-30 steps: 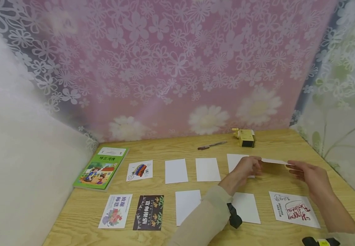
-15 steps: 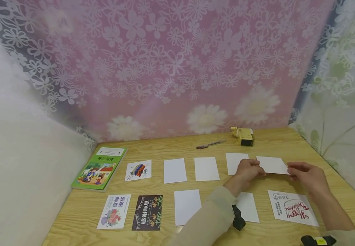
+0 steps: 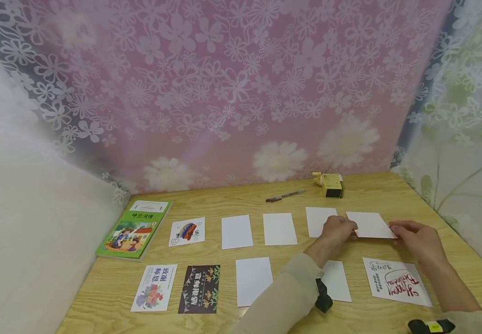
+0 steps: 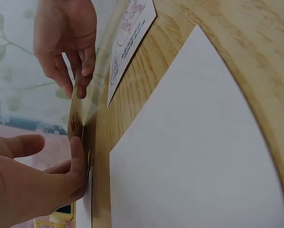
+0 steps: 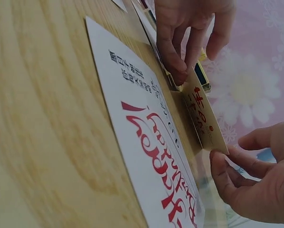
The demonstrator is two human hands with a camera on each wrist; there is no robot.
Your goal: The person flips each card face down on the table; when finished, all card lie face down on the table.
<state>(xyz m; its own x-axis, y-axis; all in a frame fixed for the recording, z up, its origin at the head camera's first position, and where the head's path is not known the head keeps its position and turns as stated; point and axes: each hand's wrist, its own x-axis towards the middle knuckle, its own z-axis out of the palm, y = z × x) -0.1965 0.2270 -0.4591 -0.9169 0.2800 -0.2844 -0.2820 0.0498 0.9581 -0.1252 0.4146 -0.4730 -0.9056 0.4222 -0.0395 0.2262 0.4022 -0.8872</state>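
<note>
A card with a blank white upper face is held just above the table at the back right. My left hand pinches its left edge, and my right hand pinches its right edge. Seen from the right wrist, the card's underside is yellowish with red writing. A white card printed with red "Happy Birthday" lettering lies below my right hand. Beside my left hand is a blank white card. Another blank card is partly covered by my left forearm.
Further blank cards lie in two rows, with printed ones, including a dark card, at the left. A green book lies at the far left. Behind the cards are a pen and a small yellow object. Patterned cloth hangs behind.
The card was seen nearly edge-on a second ago; it has tipped down flatter, its white face now showing. Both hands have lowered slightly with it and keep their grip.
</note>
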